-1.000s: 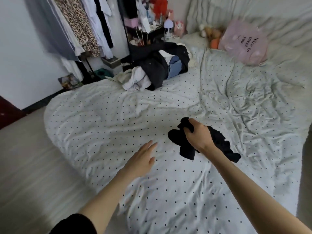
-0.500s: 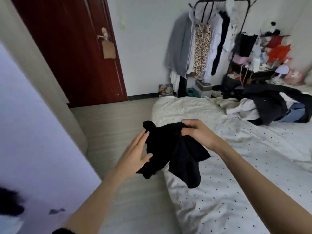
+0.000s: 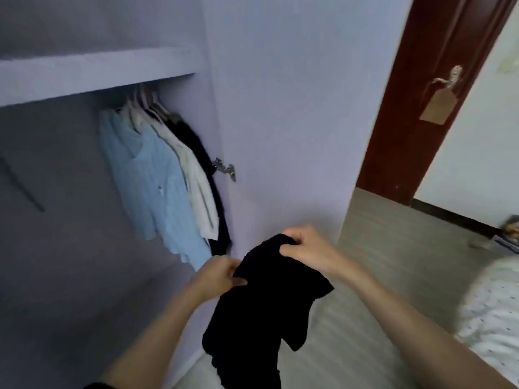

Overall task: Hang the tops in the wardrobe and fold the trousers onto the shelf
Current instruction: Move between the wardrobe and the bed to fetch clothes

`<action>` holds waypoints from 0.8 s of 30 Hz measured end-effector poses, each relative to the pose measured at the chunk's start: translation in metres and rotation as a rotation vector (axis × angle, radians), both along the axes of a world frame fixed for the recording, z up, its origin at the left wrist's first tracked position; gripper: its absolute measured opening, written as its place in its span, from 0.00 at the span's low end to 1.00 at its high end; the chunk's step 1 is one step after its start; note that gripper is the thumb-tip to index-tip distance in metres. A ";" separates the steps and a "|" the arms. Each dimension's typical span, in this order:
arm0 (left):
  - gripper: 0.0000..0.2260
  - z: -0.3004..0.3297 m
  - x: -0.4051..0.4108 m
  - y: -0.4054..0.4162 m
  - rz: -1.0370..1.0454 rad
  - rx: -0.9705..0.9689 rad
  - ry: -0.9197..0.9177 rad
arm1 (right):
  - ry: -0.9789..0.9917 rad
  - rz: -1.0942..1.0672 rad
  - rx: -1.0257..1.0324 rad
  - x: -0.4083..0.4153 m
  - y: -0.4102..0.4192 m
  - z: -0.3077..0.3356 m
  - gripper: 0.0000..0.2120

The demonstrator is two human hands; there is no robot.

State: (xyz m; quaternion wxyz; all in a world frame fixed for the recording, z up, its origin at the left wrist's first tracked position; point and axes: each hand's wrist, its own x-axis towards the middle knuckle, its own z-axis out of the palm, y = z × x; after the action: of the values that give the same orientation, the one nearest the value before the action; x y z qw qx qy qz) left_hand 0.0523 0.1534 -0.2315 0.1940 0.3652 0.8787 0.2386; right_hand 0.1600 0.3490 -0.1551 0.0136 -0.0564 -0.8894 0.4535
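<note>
Lilac wardrobe (image 3: 280, 108) stood open at left, its shelf (image 3: 95, 73) above three tops (image 3: 157, 178) hung by the right wall, with bare space beside them. Both hands, left (image 3: 216, 276) and right (image 3: 306, 249), pinched a black garment (image 3: 261, 304) before the wardrobe's edge; it hung lengthwise, downward over the floor (image 3: 393, 248).

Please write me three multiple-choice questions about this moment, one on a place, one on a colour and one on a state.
1. Where do the hung tops sit in the wardrobe?
A. under the shelf
B. on the floor
C. on the door handle

2. What colour is the held garment?
A. white
B. black
C. light blue

3. How is the garment held?
A. by neither hand
B. by one hand
C. by both hands

Key: 1 A, they hang below the shelf. 2 B, it is black. 3 C, left hand and right hand both grip it.
</note>
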 end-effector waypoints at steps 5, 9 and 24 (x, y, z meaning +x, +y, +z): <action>0.08 0.039 -0.051 -0.063 0.330 0.014 -0.157 | 0.047 0.154 0.133 -0.113 -0.017 -0.005 0.09; 0.07 0.075 -0.066 -0.087 0.640 0.260 -0.241 | 0.165 0.183 0.201 -0.183 -0.036 0.004 0.08; 0.12 0.171 -0.126 -0.119 1.239 0.943 -0.205 | 0.082 0.554 0.133 -0.225 -0.142 -0.001 0.19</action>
State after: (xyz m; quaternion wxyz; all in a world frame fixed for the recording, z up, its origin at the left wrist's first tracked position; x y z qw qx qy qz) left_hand -0.0734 0.0345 -0.0606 -0.0697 -0.1713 0.7060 0.6836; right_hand -0.0652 0.2073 -0.1559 -0.0712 0.2082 -0.8975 0.3823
